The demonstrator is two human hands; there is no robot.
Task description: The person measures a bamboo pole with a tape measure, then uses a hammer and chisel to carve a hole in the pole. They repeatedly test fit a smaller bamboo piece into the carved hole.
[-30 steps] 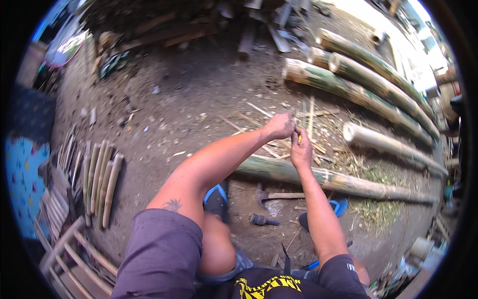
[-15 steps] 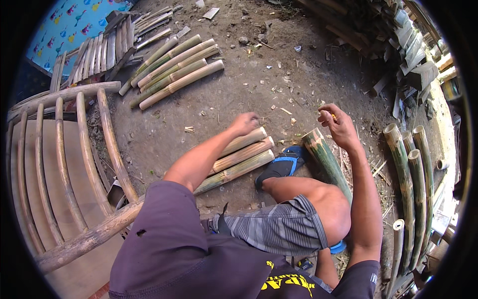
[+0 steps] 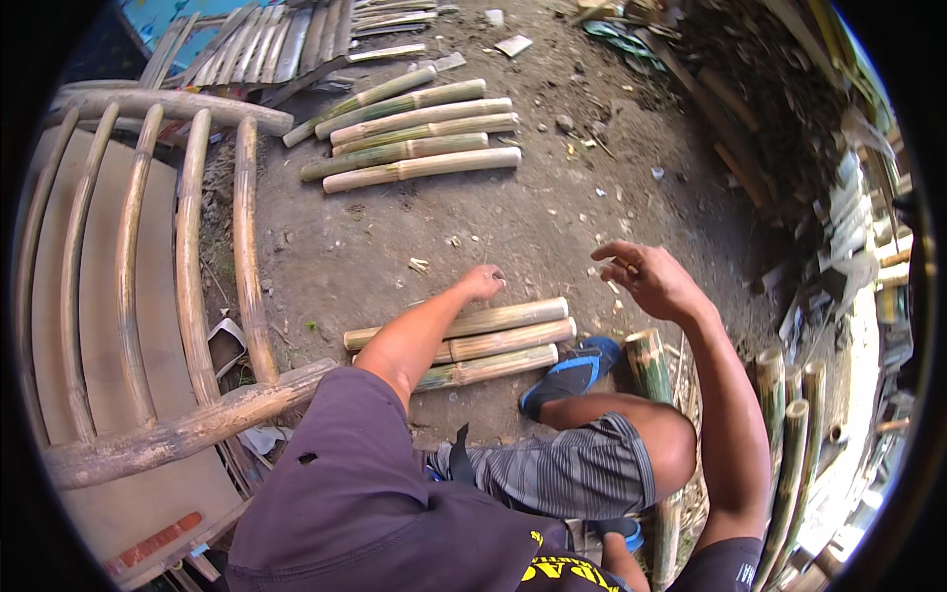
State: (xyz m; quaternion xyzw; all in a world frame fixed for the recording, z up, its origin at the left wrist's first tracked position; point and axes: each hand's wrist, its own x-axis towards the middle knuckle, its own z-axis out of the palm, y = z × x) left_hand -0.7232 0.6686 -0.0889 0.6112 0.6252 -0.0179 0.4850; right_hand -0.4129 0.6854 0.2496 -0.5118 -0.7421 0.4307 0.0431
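My left hand (image 3: pixel 483 283) hovers just above and beyond three cut bamboo poles (image 3: pixel 510 315) lying side by side on the ground. Its fingers are curled in, and what they hold, if anything, is too small to tell. To the right, my right hand (image 3: pixel 646 280) is raised in the air, wrist bent, with fingers loosely bent and apart. A small yellowish spot shows at its fingers; I cannot tell what it is. Below this hand a thick green bamboo pole (image 3: pixel 648 367) leans beside my right knee, its cut end up.
Several cut bamboo poles (image 3: pixel 419 170) lie farther off on the dirt. A bamboo frame with rungs (image 3: pixel 197 266) stands at my left. Several green bamboo poles (image 3: pixel 789 444) stand upright at my right. Wood scraps (image 3: pixel 730 109) are piled at the far right; my sandaled foot (image 3: pixel 572 377) is near the poles.
My view has swung to the left, so the scene sits farther right. My right hand has tipped over toward the left, its fingers less curled. My left hand stays curled over the poles.
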